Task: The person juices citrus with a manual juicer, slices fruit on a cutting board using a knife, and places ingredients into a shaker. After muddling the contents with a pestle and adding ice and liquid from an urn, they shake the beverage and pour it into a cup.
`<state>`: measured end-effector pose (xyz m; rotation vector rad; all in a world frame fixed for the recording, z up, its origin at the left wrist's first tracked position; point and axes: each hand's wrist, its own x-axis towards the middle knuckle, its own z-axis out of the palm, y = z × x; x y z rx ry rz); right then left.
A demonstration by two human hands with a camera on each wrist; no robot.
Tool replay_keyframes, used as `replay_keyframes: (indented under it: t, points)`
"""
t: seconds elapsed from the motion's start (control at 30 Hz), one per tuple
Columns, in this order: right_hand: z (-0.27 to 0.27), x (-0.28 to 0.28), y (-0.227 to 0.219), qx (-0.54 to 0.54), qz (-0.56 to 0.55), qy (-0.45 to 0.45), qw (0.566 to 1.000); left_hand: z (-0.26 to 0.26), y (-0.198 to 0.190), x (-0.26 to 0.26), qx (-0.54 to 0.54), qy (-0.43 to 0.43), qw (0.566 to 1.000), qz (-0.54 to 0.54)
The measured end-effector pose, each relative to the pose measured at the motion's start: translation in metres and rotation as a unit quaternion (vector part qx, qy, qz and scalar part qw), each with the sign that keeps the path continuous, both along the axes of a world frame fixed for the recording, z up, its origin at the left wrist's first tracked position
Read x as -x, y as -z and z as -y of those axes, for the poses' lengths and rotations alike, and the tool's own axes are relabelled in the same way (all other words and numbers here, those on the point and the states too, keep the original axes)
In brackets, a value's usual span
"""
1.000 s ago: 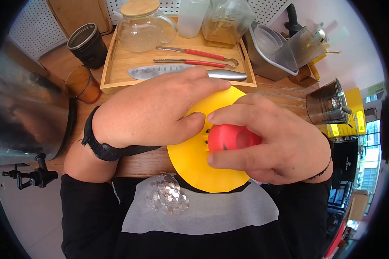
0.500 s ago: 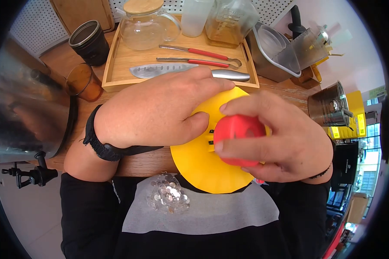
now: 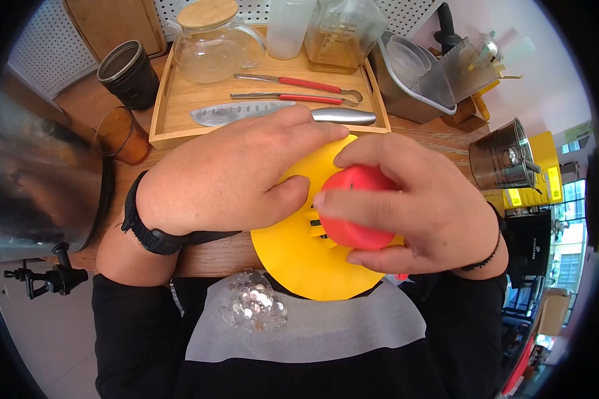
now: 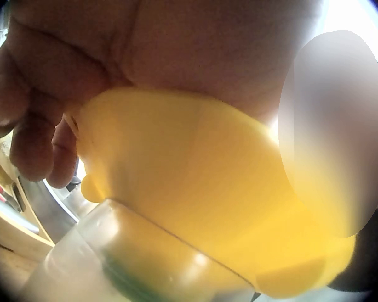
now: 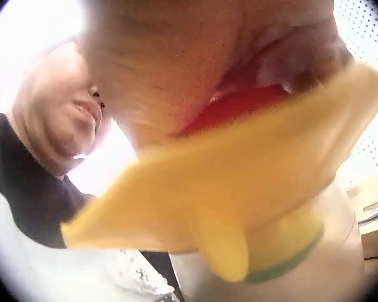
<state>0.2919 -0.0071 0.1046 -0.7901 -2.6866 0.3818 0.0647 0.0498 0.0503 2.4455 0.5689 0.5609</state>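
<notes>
A wide yellow plastic disc (image 3: 296,261) lies before the person, with a slotted opening and black marks near its middle. Below it, the left wrist view shows a clear plastic container (image 4: 82,261). The left hand (image 3: 216,173) lies over the disc's left side. Its thumb is on the top face, and in the left wrist view its fingers (image 4: 31,154) bend down past the edge. With thumb and fingers spread around it, the right hand (image 3: 426,206) grips a red round holder (image 3: 356,233) over the opening. The holder's underside is hidden.
Behind the hands, a wooden tray (image 3: 158,136) bears a knife (image 3: 343,116), red-handled tongs (image 3: 313,85), a glass teapot (image 3: 209,53) and a jug (image 3: 343,40). An amber cup (image 3: 123,136) stands left, a steel pot (image 3: 499,159) right. Shiny discs (image 3: 256,302) lie on the pale lap cloth (image 3: 339,332).
The red holder has turned in the right hand, so its flat face shows more and its ridged side less. The right fingers have shifted around it. The left hand keeps its place.
</notes>
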Motion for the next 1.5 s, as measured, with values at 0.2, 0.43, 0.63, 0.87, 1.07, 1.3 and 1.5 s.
replay_keyframes:
  t: [0.2, 0.43, 0.63, 0.87, 1.07, 1.3, 1.5]
  points:
    - [0.0, 0.0, 0.003, 0.0, 0.054, -0.056, 0.997, 0.001, -0.005, 0.0, 0.047, 0.01, 0.999, -0.014]
    - [0.003, 0.008, 0.004, 0.07, 0.09, 0.082, 0.99, 0.004, -0.008, -0.001, 0.028, -0.003, 1.0, -0.011]
    - [-0.007, 0.001, 0.009, -0.033, -0.017, -0.079, 0.996, -0.001, -0.005, -0.002, 0.012, 0.019, 1.0, -0.005]
    - [0.004, 0.011, -0.004, 0.051, 0.063, 0.013, 0.997, 0.003, -0.01, -0.003, 0.045, -0.031, 0.998, -0.03]
    - [0.0, 0.007, 0.0, 0.088, 0.095, 0.064, 0.989, 0.001, -0.003, -0.002, -0.016, -0.009, 1.0, -0.006]
    - [0.001, -0.002, 0.003, 0.024, 0.023, -0.053, 0.998, 0.004, -0.008, -0.005, 0.008, -0.014, 1.0, -0.01]
    - [0.004, 0.01, 0.002, 0.059, 0.088, 0.052, 0.993, 0.003, -0.007, -0.003, -0.007, -0.011, 1.0, 0.0]
